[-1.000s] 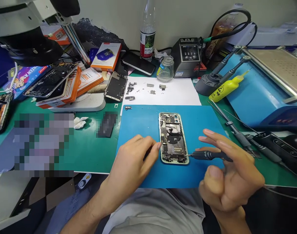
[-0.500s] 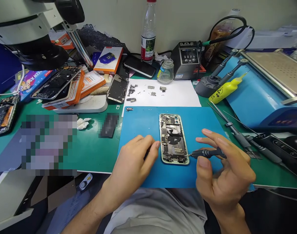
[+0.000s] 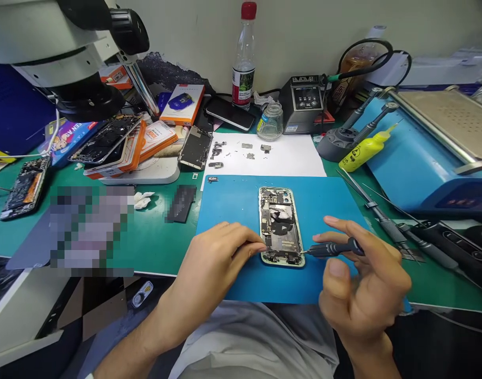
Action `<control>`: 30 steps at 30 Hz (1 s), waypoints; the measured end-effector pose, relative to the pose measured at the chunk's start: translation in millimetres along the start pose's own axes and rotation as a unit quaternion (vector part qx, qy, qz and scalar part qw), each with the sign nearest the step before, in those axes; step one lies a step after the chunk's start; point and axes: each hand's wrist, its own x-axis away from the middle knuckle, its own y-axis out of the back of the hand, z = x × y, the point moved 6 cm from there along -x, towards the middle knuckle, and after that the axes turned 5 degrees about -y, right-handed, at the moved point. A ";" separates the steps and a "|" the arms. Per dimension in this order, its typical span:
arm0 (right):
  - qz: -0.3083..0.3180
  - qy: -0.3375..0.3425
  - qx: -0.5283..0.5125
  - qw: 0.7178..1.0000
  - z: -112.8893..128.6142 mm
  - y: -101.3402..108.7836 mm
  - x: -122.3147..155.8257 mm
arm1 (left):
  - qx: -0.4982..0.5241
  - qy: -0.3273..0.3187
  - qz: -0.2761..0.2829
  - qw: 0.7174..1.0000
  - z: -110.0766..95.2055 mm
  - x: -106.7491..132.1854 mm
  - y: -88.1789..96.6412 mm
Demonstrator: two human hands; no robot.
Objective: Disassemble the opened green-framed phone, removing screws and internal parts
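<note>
An opened phone (image 3: 282, 226), with its circuit board and inner parts showing, lies on the blue mat (image 3: 233, 202). My left hand (image 3: 220, 258) is closed, thumb and forefinger pinched at the phone's lower left edge. Whatever is between those fingertips is too small to make out. In my right hand (image 3: 365, 279) is a slim dark screwdriver (image 3: 331, 248), held nearly level with some fingers stretched out. Its tip meets the lower right corner of the phone. A small metal part (image 3: 213, 179) sits at the mat's upper left corner.
Several small parts lie on white paper (image 3: 296, 152) behind the mat. A microscope (image 3: 90, 100) overhangs the left. To the right are tweezers (image 3: 357, 185), a yellow bottle (image 3: 363, 151) and a blue machine (image 3: 414, 173). A glass jar (image 3: 270, 123) and a soldering station (image 3: 302, 105) stand behind.
My left hand has moved right and its fingertips have come together at the phone's edge. The screwdriver tip stays at the lower right corner. The view has tilted slightly.
</note>
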 end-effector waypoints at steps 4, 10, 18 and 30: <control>-0.007 -0.018 0.031 0.999 2.5 -2.3 -4.4 | 0.015 -0.002 -0.008 1.000 -3.5 -4.7 -3.4; -0.096 -0.036 -0.079 0.992 -1.9 12.3 3.3 | 0.035 0.019 0.026 0.999 -7.3 -11.6 -13.8; -0.073 -0.010 -0.102 0.992 -5.4 15.5 10.0 | 0.001 -0.046 0.044 0.998 -14.5 -15.1 -25.7; -0.127 -0.128 -0.173 0.968 -26.7 17.1 1.7 | -0.169 0.029 -0.009 0.985 29.8 -41.0 42.2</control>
